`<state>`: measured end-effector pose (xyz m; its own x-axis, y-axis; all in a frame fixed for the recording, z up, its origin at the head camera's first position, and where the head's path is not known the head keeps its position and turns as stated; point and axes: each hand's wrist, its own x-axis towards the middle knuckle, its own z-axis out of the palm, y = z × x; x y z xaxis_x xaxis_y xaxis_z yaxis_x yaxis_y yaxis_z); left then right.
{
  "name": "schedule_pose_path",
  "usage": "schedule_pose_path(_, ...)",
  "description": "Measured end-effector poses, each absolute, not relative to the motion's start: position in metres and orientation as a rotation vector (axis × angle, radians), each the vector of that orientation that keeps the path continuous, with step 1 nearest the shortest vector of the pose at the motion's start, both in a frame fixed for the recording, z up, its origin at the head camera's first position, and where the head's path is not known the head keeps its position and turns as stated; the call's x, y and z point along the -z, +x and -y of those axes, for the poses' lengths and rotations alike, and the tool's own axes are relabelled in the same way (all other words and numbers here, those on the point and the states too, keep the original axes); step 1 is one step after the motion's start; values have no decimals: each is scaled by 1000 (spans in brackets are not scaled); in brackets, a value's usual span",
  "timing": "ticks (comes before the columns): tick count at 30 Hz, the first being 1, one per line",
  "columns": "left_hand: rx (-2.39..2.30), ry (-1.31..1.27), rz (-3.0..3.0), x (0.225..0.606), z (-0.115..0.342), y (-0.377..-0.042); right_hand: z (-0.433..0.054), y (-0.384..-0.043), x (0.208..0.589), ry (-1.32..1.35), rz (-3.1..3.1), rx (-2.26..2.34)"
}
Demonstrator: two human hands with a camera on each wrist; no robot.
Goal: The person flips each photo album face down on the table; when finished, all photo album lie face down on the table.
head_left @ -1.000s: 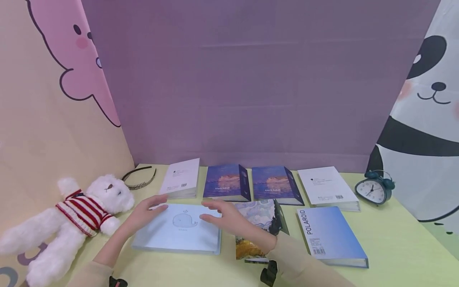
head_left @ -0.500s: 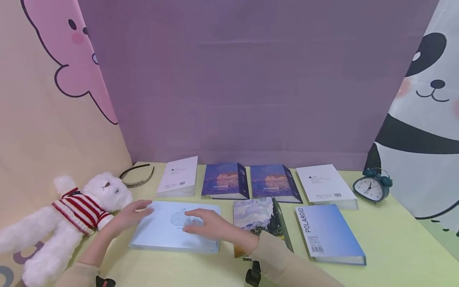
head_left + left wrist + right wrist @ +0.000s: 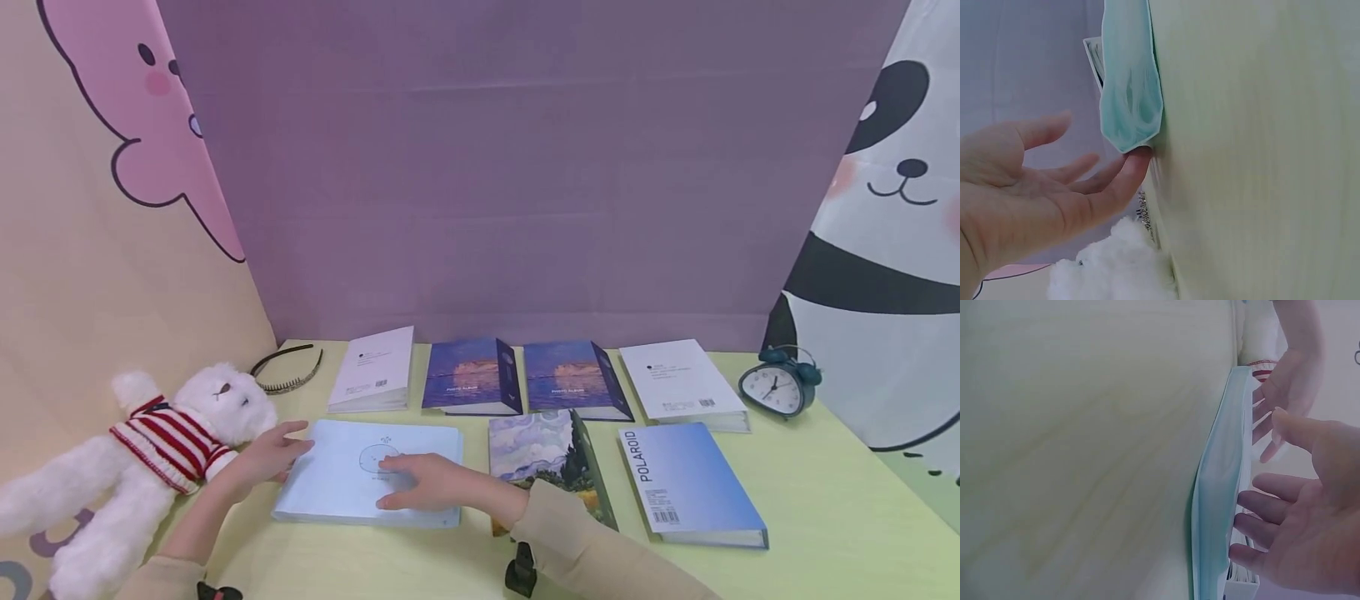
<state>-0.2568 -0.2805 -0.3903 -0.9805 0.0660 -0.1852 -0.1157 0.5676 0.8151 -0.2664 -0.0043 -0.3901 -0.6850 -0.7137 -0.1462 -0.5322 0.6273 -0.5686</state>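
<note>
A light-blue album [image 3: 333, 492] with a whale drawing on its cover lies flat at the front left of the table. My left hand [image 3: 262, 461] is at its left side. In the left wrist view, the fingertips of that left hand [image 3: 1054, 194] touch the album's end [image 3: 1132, 100] low down, while the thumb stands apart from it. My right hand [image 3: 435, 483] reaches over the cover from the right. Seen from the right wrist, the right hand's [image 3: 1316, 531] fingers are extended, their tips at the top face of the album [image 3: 1219, 487]. Neither hand grips it.
A white plush bear [image 3: 232, 408] lies left, near a black headband [image 3: 300, 385]. Behind stand white albums [image 3: 375, 371] [image 3: 678, 379] and two purple-blue photo albums [image 3: 463, 375]. A painting-covered album [image 3: 536, 442], blue POLAROID album [image 3: 693, 483] and alarm clock [image 3: 776, 387] are right.
My left hand has moved left and down to the album's left edge. My right hand has moved left and lower over the cover. The album has stayed about where it was.
</note>
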Motion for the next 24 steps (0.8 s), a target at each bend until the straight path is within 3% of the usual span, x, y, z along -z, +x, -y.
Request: schedule_pose_path(24, -1485, 28, -2506, 382, 284, -254, 15, -273, 385, -1107, -2548, 676)
